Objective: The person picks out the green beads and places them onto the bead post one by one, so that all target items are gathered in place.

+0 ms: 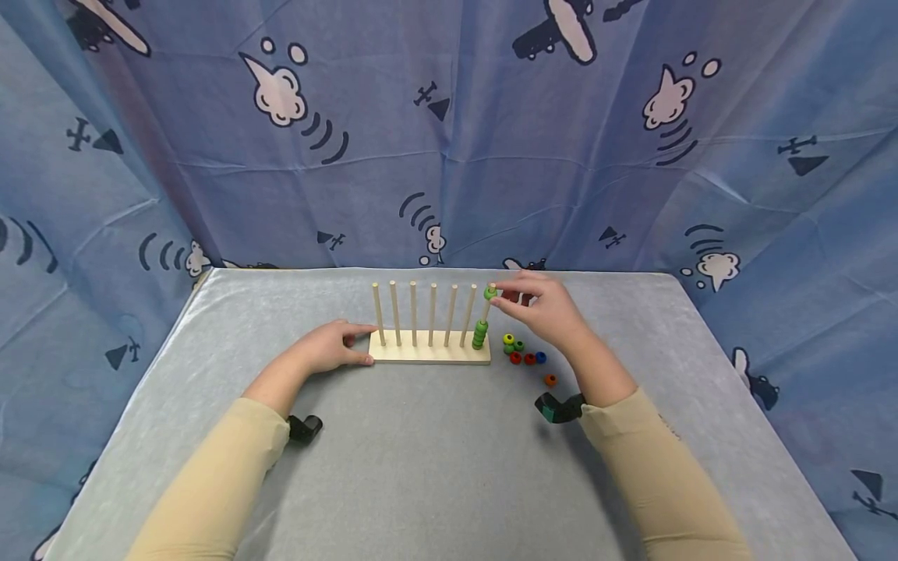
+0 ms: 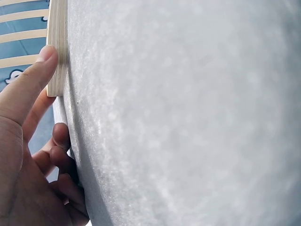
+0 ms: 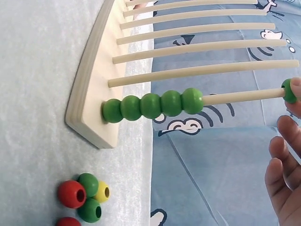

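A wooden peg rack [image 1: 428, 355] with a row of upright pegs stands on the table. My left hand [image 1: 328, 346] holds the left end of its base between thumb and index finger; the left wrist view shows the thumb [image 2: 46, 55] against the base's edge. At the right end, my right hand [image 1: 546, 308] pinches a green bead [image 3: 288, 91] at the tip of the last peg, and the peg passes into it. Lower on that peg sits a stack of several green beads [image 3: 150, 105]. The other pegs carry no beads.
Loose beads lie right of the rack: a yellow bead [image 1: 508, 339], two green, two red, a blue bead [image 1: 541, 357] and, nearer me, an orange bead [image 1: 550, 379]. A grey cloth covers the table [image 1: 421, 467]. A blue patterned curtain [image 1: 379, 156] hangs behind.
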Tool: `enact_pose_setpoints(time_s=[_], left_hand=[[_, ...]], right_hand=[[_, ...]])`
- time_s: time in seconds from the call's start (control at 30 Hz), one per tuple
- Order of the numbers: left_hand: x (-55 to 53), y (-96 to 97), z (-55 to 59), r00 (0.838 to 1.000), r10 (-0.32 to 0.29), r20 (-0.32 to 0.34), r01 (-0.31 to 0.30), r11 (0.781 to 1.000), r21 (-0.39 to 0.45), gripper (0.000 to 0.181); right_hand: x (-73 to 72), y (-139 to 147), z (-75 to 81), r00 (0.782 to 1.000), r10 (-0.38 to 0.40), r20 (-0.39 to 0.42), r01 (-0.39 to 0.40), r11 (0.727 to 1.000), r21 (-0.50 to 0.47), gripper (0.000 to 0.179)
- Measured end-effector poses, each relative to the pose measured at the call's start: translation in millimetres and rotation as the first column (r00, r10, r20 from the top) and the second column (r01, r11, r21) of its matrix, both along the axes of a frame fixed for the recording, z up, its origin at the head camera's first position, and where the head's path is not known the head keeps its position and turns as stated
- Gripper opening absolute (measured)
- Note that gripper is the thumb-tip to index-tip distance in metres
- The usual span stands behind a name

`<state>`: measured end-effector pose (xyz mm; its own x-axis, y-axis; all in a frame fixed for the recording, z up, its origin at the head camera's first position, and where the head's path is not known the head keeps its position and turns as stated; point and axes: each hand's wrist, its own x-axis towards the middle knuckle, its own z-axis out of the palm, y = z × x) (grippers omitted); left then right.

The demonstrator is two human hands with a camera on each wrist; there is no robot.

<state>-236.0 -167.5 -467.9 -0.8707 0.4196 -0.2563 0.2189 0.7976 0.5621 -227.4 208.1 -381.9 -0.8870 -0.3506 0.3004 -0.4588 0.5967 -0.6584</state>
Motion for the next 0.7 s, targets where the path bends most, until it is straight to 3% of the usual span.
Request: enact_pose_setpoints(time_s=[0.7], left_hand=[[0.6, 0.0, 0.0, 1.0, 0.002, 0.001, -0.002, 1.0, 0.0, 0.069]], right_hand=[[-1.0, 0.1, -23.3, 0.996, -0.017, 0.088, 0.009, 0.996, 0.09, 0.026]])
